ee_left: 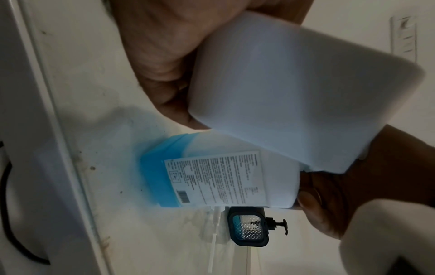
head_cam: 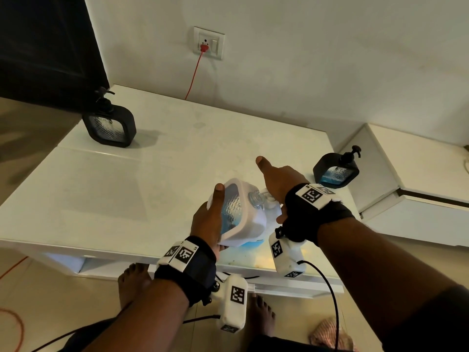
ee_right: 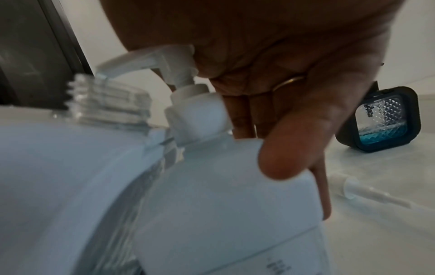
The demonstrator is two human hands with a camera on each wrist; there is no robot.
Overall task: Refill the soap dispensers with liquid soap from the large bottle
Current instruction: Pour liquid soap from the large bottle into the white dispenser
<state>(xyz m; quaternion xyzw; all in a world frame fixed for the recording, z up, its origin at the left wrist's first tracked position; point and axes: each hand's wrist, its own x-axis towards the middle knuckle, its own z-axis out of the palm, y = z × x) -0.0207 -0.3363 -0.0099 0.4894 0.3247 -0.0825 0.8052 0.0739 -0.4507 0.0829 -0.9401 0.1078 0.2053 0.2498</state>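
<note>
White dispenser point(head_cam: 241, 212) tilted, uncapped; large bottle point(ee_left: 212, 176) beside, blue soap low.

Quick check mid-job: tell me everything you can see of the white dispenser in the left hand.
The white dispenser is a rounded, squarish white frame, plastic by its look, around a clear diamond-textured window showing blue liquid. Its pump is off, baring a clear threaded neck. The left hand grips it, thumb across the front, tilting it toward the large bottle, whose pump spout sits at the neck. It is held over the table's near edge.

Around your worktop
You see a wall socket point(head_cam: 208, 43) with a red cable point(head_cam: 193, 77), an orange cord point(head_cam: 14, 323) on the floor, and a striped cloth point(head_cam: 327, 335).
</note>
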